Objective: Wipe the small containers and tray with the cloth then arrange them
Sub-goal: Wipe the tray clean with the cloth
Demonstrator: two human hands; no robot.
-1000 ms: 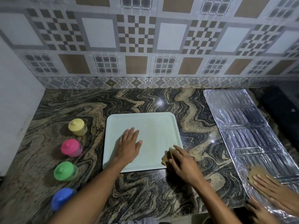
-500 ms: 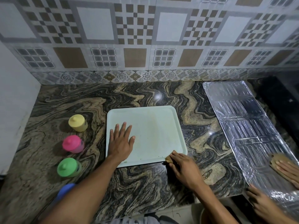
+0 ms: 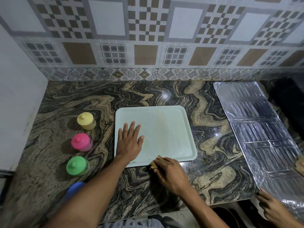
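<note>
A pale green square tray (image 3: 166, 129) lies flat on the marble counter. My left hand (image 3: 130, 142) presses flat on the tray's left part, fingers spread. My right hand (image 3: 169, 173) grips a small brown cloth (image 3: 154, 162) at the tray's near edge. To the tray's left stand a yellow container (image 3: 86, 120), a pink container (image 3: 81, 142) and a green container (image 3: 77, 165) in a line. A blue container (image 3: 74, 189) shows partly behind my left forearm.
A ribbed foil sheet (image 3: 256, 132) covers the counter on the right. Another person's hand (image 3: 273, 209) holds its near corner, and a second hand with a brown cloth (image 3: 300, 163) shows at the right border. A tiled wall (image 3: 148, 38) runs behind; a white wall (image 3: 16, 104) stands left.
My right hand has slid the cloth leftward along the tray's near edge. My left hand has stayed flat on the tray. The other person's hand and cloth moved right along the foil.
</note>
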